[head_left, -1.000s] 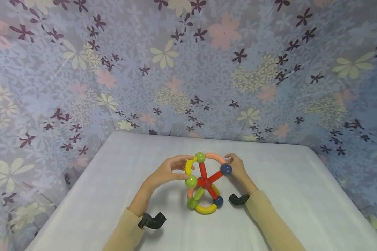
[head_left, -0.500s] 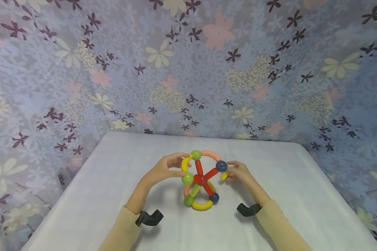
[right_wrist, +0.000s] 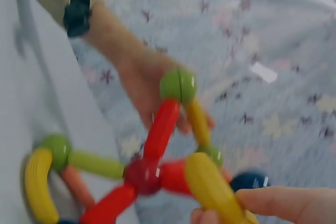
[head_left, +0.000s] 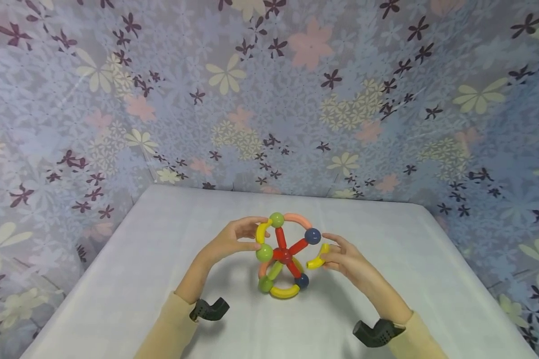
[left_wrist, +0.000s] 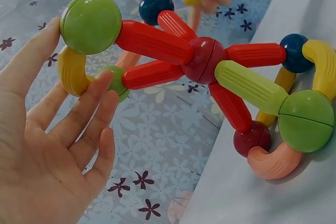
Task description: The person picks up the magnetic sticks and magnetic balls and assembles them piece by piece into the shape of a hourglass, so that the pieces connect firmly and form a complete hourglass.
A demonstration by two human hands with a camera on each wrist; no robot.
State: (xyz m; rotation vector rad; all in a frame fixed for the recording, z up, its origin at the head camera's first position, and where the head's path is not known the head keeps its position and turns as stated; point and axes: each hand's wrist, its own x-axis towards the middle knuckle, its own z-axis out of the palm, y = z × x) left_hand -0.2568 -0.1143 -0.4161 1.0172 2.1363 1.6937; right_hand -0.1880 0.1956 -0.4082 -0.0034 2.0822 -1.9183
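Note:
A magnetic ball-and-rod construction stands on the table, its red rods [head_left: 280, 238] meeting at a dark red centre ball [left_wrist: 205, 60]. My left hand [head_left: 231, 241] holds its upper left side: the thumb touches a green ball [left_wrist: 92, 23], and fingers reach round a yellow curved rod [left_wrist: 72, 71] to another green ball [head_left: 276, 219]. A peach curved rod [head_left: 298, 219] links that ball to a blue ball [head_left: 313, 236]. Right of the construction, my right hand [head_left: 350, 262] pinches a separate yellow curved rod [head_left: 315, 262] between thumb and fingers, just below and right of the blue ball.
The construction's lower ring rests on the white-covered table [head_left: 197, 204], with a green ball [head_left: 265, 284], a blue ball [head_left: 302, 280] and a yellow curved rod [head_left: 284, 292]. Flower-patterned cloth [head_left: 269, 99] rises behind. Dark wrist cameras [head_left: 209, 309] sit at both sleeves.
My right hand has drawn away from the blue ball, rightward and down, bringing the yellow curved rod apart from the construction. The left hand keeps its hold.

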